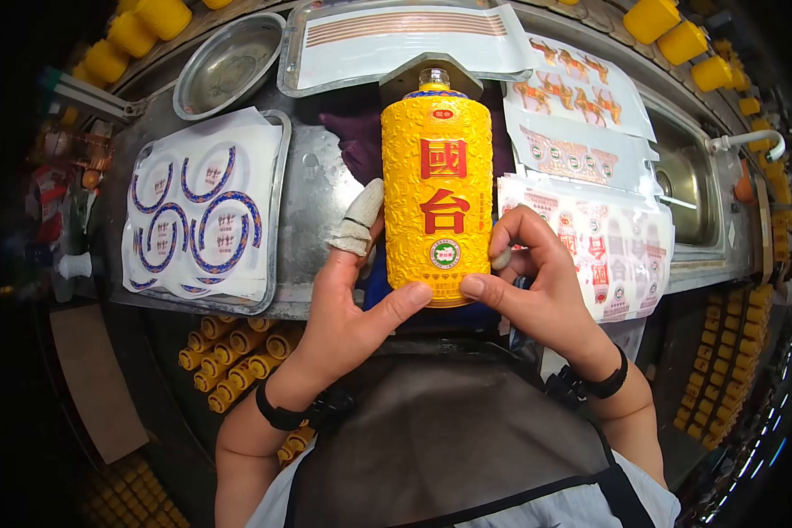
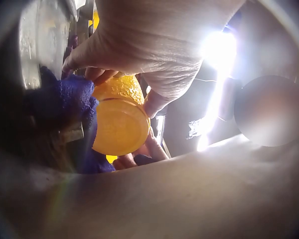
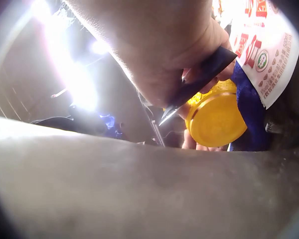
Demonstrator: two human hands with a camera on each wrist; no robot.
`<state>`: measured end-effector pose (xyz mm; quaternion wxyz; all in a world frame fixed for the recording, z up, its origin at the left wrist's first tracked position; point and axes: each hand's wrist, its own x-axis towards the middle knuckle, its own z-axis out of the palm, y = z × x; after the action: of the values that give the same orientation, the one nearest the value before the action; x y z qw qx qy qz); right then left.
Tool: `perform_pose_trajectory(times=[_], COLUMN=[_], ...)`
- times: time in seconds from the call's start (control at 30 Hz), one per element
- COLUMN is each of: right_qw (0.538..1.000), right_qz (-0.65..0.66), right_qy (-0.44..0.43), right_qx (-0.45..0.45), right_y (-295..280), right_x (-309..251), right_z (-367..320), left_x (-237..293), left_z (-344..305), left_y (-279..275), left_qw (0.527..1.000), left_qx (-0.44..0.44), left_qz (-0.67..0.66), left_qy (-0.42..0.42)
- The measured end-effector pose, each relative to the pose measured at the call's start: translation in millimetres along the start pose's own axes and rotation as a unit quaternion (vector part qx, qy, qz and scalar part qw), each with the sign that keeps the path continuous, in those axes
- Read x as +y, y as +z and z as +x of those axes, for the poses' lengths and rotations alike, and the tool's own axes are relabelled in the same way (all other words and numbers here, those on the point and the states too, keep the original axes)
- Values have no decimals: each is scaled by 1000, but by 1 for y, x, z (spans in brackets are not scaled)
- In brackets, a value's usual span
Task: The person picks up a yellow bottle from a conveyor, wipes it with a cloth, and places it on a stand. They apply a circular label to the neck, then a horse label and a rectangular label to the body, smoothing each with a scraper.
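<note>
A yellow embossed bottle [image 1: 396, 198] with large red characters and a round green-and-white emblem stands with its clear glass neck away from me. My left hand [image 1: 343, 295] holds its lower left side, thumb on the front near the base. White cloth wraps [image 1: 357, 220] with a dark band cover fingers of that hand. On the lower right, my right hand [image 1: 546, 286] grips the bottle between thumb and curled fingers. The right wrist view also shows a dark flat blade-like tool [image 3: 202, 82] tucked in the right palm. Both wrist views show the bottle's smooth round base [image 2: 120, 128].
On the left, a metal tray [image 1: 273, 216] carries a sheet of blue ring-shaped decals [image 1: 224, 233]. Behind it sits a round metal bowl [image 1: 229, 66]. Decal sheets [image 1: 625, 238] lie at right beside a sink [image 1: 691, 189]. Blue cloth [image 2: 74, 97] lies below the bottle. Several yellow bottles [image 1: 229, 352] stand below.
</note>
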<state>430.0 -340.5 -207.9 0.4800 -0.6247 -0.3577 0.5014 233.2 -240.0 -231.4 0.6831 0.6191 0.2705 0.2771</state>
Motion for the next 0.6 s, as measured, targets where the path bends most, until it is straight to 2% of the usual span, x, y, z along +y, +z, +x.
perform_pose_trajectory(times=[0.27,0.33,0.43,0.6], right_qw=[1000,1000,994,994], right_qz=[-14,-4,98,101], right_qy=[-13,-16,34,24], right_qx=[-4,-16,-26,-22], right_y=[0,-3,-5,-4], right_x=[1,3,2,5], right_z=[1,1,0,0], left_x=[-2,-3,-2,-4], left_z=[-1,-2,-2,-2], left_y=[-3,-6,-11,-12], left_qw=[1000,999,995,994], left_qx=[-8,-12,-3,-8], left_qz=[9,-32,-87,-99], left_qy=[-3,-24,-54,-45])
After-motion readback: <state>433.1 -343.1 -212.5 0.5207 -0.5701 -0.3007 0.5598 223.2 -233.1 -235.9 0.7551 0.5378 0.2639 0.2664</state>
